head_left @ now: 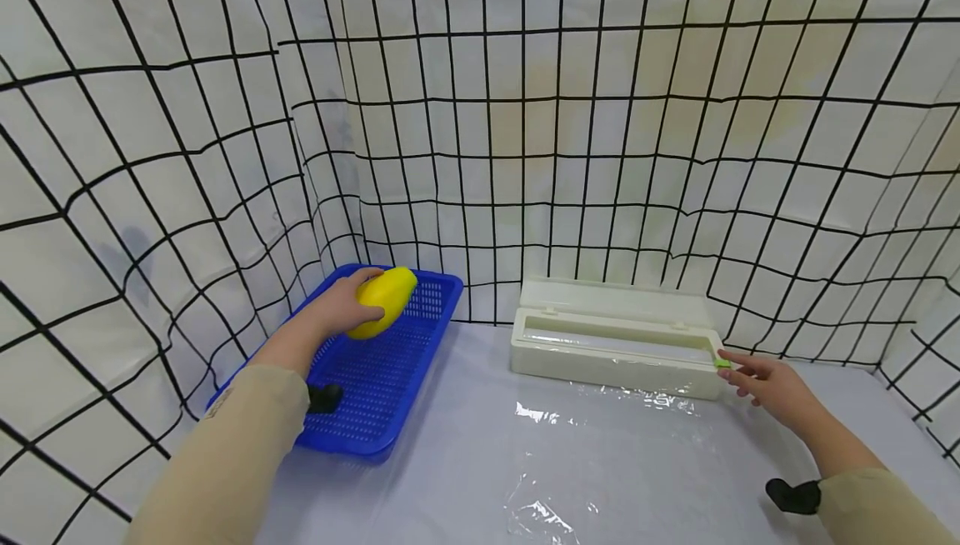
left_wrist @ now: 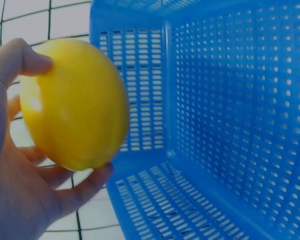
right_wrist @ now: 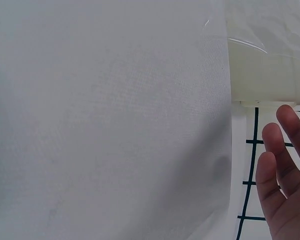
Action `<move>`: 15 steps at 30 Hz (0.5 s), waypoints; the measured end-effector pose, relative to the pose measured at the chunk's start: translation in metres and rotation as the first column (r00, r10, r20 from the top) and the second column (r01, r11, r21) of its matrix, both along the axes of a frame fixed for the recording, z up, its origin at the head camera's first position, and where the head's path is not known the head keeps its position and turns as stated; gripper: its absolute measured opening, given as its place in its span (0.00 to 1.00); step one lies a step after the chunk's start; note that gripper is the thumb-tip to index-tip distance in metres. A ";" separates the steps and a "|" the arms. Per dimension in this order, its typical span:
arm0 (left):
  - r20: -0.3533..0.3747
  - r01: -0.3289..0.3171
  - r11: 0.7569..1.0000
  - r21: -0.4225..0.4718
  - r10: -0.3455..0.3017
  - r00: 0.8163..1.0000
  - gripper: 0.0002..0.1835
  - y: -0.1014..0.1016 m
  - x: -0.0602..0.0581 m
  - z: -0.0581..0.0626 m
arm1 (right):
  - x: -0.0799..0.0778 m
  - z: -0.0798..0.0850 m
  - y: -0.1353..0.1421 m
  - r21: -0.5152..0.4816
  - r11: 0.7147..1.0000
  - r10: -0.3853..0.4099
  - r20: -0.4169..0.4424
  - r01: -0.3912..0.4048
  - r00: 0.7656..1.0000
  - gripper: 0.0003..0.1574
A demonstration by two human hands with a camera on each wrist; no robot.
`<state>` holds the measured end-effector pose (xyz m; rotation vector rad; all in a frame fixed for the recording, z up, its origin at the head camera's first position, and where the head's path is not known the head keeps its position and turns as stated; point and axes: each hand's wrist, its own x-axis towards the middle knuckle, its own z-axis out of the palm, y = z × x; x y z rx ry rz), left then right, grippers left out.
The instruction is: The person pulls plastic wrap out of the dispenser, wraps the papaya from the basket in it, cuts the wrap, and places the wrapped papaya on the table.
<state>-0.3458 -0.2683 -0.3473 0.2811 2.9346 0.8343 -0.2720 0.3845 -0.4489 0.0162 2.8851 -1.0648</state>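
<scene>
My left hand (head_left: 343,305) holds a yellow oval fruit (head_left: 388,302) above the blue plastic basket (head_left: 448,312). Up close in the left wrist view, the thumb lies over the top of the smooth fruit (left_wrist: 77,102) and the fingers curl beneath it. At the right end of a cream-coloured cling film dispenser (head_left: 600,367), my right hand (head_left: 768,387) pinches a small green slider (head_left: 722,362) between thumb and index finger. The other fingers (right_wrist: 273,142) appear loosely extended in the right wrist view, where the slider is out of frame.
The dispenser's lid (head_left: 615,299) stands raised at the back, with a film roll (head_left: 615,342) inside. Clear film (head_left: 592,462) spreads from its front across the white table (head_left: 442,420). Black wire grid panels (head_left: 525,157) enclose the back and sides. The basket stands left of the dispenser.
</scene>
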 end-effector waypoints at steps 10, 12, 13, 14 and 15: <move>-0.088 0.122 0.992 0.030 -0.119 0.989 0.43 0.027 0.009 0.017 | 0.000 0.001 -0.002 -0.026 0.999 -0.019 0.012 0.020 1.000 0.46; -0.087 0.145 0.989 0.038 -0.141 0.986 0.44 0.036 0.013 0.020 | 0.001 0.001 -0.003 -0.025 0.999 -0.023 0.014 0.023 1.000 0.46; -0.086 0.153 0.987 0.045 -0.149 0.985 0.44 0.041 0.016 0.021 | 0.001 0.001 -0.003 -0.023 0.999 -0.024 0.014 0.024 1.000 0.46; -0.084 0.158 0.986 0.049 -0.153 0.985 0.44 0.046 0.018 0.022 | 0.001 0.001 -0.004 -0.021 1.000 -0.023 0.014 0.023 1.000 0.46; -0.081 0.163 0.985 0.052 -0.158 0.984 0.45 0.052 0.021 0.024 | 0.002 0.001 -0.004 -0.020 1.000 -0.022 0.012 0.022 1.000 0.46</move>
